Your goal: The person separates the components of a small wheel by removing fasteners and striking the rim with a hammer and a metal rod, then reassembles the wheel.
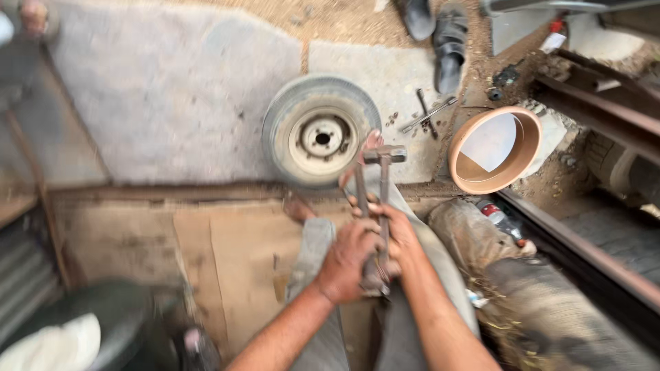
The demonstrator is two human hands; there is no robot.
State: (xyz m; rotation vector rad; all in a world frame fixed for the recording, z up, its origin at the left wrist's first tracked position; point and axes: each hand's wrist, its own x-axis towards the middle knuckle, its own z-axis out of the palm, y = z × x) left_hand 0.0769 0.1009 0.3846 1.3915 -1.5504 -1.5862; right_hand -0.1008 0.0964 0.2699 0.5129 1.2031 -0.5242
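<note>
The lower ends of the metal tools (380, 206) are hidden inside the left hand (346, 261) and right hand (399, 240). Motion blur smears the near-left dark seat (103, 323). The far sandals (440, 34) are cut by the top edge.

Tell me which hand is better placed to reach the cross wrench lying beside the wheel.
Probably the right hand. Both hands grip the hammer, but the cross wrench lies right of the wheel, on the right hand's side; the left hand would have to cross over.
</note>
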